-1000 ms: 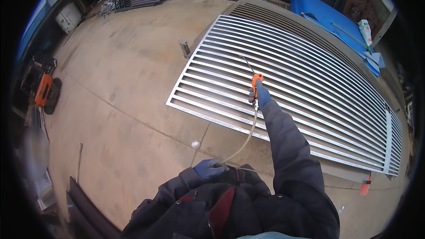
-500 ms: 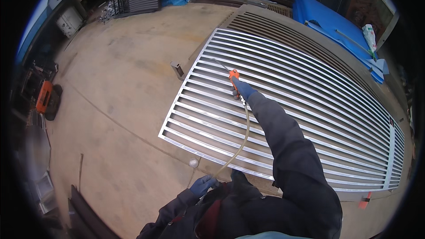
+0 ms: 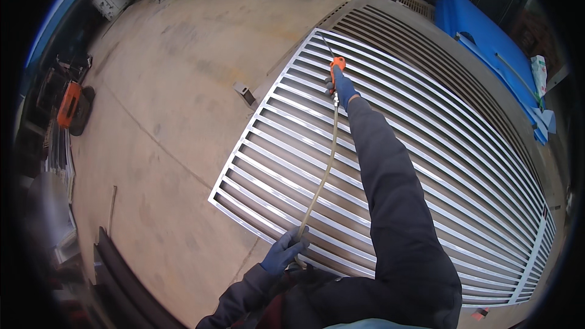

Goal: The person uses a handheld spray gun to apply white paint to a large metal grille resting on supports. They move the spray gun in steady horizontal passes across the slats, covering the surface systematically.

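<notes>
In my gloved right hand (image 3: 343,87) is an orange air blow gun (image 3: 338,63), held at arm's length over the far left part of a shiny slatted metal panel (image 3: 531,253). Its thin nozzle points at the panel's far left corner; whether the tip touches the metal I cannot tell. From the gun's handle a yellowish hose (image 3: 326,170) runs back toward me across the slats. My gloved left hand (image 3: 284,252) grips this hose near the panel's close edge, fingers wrapped round it. Below that hand the hose is mostly hidden.
Beyond the panel lies a darker slatted panel (image 3: 390,36), with blue sheeting (image 3: 472,33) at the far right. A short metal post (image 3: 245,92) stands left of the panel. Further left is an orange machine (image 3: 71,105). Dark long pieces (image 3: 125,280) lie at the lower left.
My right hand has reached farther away with the blow gun, toward the panel's far left corner. My left hand has come up with the hose, now stretched straighter. The view has shifted.
</notes>
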A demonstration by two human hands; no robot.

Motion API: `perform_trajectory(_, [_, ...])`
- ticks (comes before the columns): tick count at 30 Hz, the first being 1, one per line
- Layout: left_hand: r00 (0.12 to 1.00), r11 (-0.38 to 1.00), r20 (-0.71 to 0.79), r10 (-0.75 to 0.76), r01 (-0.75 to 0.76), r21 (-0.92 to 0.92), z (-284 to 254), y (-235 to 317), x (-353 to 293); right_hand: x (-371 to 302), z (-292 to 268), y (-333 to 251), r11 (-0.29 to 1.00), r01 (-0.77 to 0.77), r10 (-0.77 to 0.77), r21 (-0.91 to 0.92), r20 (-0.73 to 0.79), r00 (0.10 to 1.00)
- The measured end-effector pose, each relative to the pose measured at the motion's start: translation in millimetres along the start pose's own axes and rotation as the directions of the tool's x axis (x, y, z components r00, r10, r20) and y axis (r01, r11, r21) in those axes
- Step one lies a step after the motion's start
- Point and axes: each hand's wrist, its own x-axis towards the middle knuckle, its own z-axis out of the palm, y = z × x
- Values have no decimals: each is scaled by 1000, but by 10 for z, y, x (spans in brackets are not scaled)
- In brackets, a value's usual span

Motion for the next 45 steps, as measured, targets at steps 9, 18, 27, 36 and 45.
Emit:
perform_trajectory(9, [998,998,15,62,-63,18,67,-29,320,354,-42,-21,999,-28,34,36,-158,987])
perform_trajectory(18, [998,979,53,-37,47,-197,58,111,171,-157,-86,108,941,-200,234,-273,98,967])
perform_trajectory(27, [909,987,404,-105,47,151,-178,-6,-219,-1659,-350,402,936,-350,337,17,234,912])
perform_trajectory(36, [797,977,595,-105,-28,210,-110,53,-239,-2477,-257,436,939,-187,273,-288,300,914])
perform_trajectory(45, [947,989,290,-140,147,-4,350,60,69,-1789,-1322,-128,296,-267,-270,-917,-349,897])
